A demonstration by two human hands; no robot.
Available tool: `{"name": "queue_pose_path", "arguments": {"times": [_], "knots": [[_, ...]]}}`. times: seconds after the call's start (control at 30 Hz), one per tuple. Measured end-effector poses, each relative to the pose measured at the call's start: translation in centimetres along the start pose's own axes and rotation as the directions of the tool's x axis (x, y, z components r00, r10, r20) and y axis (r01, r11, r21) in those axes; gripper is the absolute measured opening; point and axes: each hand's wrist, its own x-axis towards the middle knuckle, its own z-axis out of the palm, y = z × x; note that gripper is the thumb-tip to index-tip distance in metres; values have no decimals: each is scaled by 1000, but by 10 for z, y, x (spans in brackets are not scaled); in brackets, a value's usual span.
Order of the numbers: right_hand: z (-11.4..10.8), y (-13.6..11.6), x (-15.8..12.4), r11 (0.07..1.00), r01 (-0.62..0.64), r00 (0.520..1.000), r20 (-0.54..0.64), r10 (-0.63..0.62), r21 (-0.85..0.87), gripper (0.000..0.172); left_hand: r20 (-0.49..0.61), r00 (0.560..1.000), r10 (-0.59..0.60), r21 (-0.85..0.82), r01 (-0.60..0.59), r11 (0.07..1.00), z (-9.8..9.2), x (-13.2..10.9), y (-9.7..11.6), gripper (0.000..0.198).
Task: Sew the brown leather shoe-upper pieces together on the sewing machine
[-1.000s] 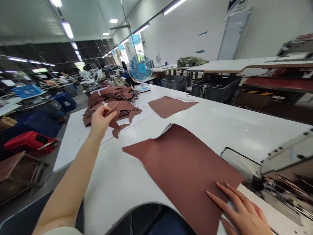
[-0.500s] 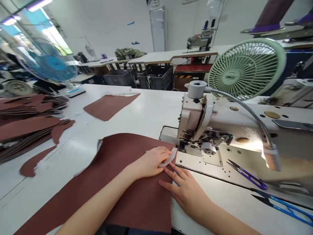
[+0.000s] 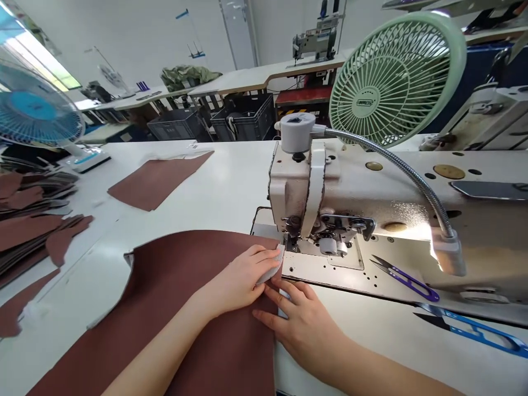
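A large reddish-brown sheet (image 3: pixel 177 286) lies on the white table, its upper right corner against the presser area of the sewing machine (image 3: pixel 297 203). A small grey strip (image 3: pixel 270 267) lies on the sheet's right edge. My left hand (image 3: pixel 237 278) rests on the sheet, its fingers bent over the grey strip and gripping it at the edge. Just below, my right hand (image 3: pixel 299 319) lies with its fingers spread, the fingertips on the sheet's right edge near the strip.
Purple-handled snips (image 3: pixel 408 280) and blue-handled ones (image 3: pixel 474 330) lie at the right. A green fan (image 3: pixel 391 82) stands behind the machine. Brown pieces (image 3: pixel 28 220) are stacked at the left, another brown piece (image 3: pixel 160 179) lies farther back, and a blue fan (image 3: pixel 37 110) stands beyond.
The camera view has shifted, so most things appear farther left. The strip and the sheet's corner sit closer to the machine's presser area, with both hands still at the edge.
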Motion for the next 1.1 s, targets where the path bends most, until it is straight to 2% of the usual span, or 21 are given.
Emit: {"name": "queue_pose_path", "arguments": {"times": [0.17, 0.47, 0.8, 1.1], "knots": [[-4, 3, -1, 1000, 0, 1000, -7, 0, -21, 30, 10, 1000, -9, 5, 9, 1000, -1, 6, 3, 47], [-20, 13, -2, 997, -46, 997, 66, 50, -64, 31, 14, 1000, 18, 18, -18, 1000, -2, 29, 11, 35], [-21, 17, -2, 997, -43, 997, 59, 46, -66, 31, -30, 999, 40, 24, -39, 999, 1, 32, 9, 36], [-19, 18, -2, 998, -27, 999, 19, 28, -55, 31, -8, 1000, 4, -1, -4, 1000, -4, 35, 13, 29]]}}
